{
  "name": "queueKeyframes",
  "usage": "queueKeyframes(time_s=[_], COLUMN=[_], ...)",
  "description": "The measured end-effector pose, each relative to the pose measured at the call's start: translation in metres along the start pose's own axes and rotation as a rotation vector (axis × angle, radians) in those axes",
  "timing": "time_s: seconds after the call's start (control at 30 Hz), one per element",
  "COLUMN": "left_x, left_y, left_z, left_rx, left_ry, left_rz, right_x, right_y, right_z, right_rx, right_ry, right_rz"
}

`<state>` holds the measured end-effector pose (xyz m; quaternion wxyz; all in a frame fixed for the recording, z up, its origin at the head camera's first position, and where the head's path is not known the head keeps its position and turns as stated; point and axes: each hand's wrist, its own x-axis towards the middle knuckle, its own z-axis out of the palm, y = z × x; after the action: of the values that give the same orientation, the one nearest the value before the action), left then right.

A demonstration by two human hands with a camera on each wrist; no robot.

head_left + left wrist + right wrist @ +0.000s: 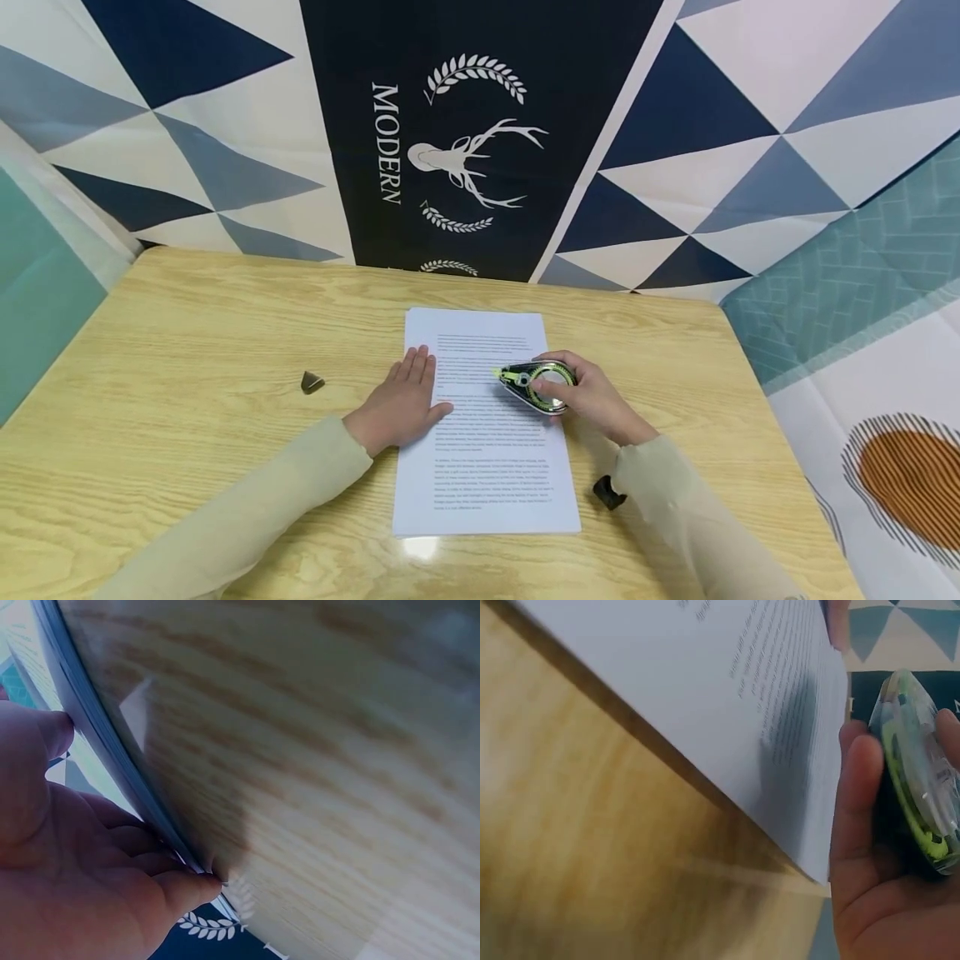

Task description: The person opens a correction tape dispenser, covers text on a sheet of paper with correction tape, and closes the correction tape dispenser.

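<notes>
A stack of printed paper (487, 492) lies on the table, its edge thick with sheets in the left wrist view. My left hand (405, 400) rests flat along the stack's left side, fingers straight and thumb out over the print. Between thumb and fingers, my right hand (592, 396) holds a correction tape dispenser (551, 387) with a black and lime-green body in a clear shell. Its narrow tip points left, over the upper right part of the text. Whether the tip touches the paper I cannot tell. In the right wrist view the dispenser (919, 780) shows edge-on within the curled fingers.
The wooden table (187, 333) extends around the stack. A small dark wedge-shaped piece (311, 382) lies left of my left hand. Near my right cuff is a small black object (609, 493). A patterned cloth wall (480, 167) rises behind the table's far edge.
</notes>
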<state>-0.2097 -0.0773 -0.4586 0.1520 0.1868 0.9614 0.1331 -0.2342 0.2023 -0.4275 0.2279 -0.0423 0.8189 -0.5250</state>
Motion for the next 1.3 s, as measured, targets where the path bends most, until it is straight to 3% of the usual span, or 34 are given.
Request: queueKeyframes(time_s=[0.63, 0.9, 1.3], left_x=[0.0, 0.0, 0.001], left_y=[0.001, 0.001, 0.001], left_z=[0.0, -0.002, -0.001], left_rx=[0.008, -0.004, -0.006], left_ry=[-0.008, -0.021, -0.036], left_rz=[-0.01, -0.027, -0.039], right_x=[0.037, 0.045, 0.056], right_y=[-0.022, -0.021, -0.03], right_z=[0.012, 0.017, 0.026], right_rx=[-0.357, -0.372, -0.377], right_ry=[0.083, 0.092, 0.082], right_rz=[-0.061, -0.121, -0.132])
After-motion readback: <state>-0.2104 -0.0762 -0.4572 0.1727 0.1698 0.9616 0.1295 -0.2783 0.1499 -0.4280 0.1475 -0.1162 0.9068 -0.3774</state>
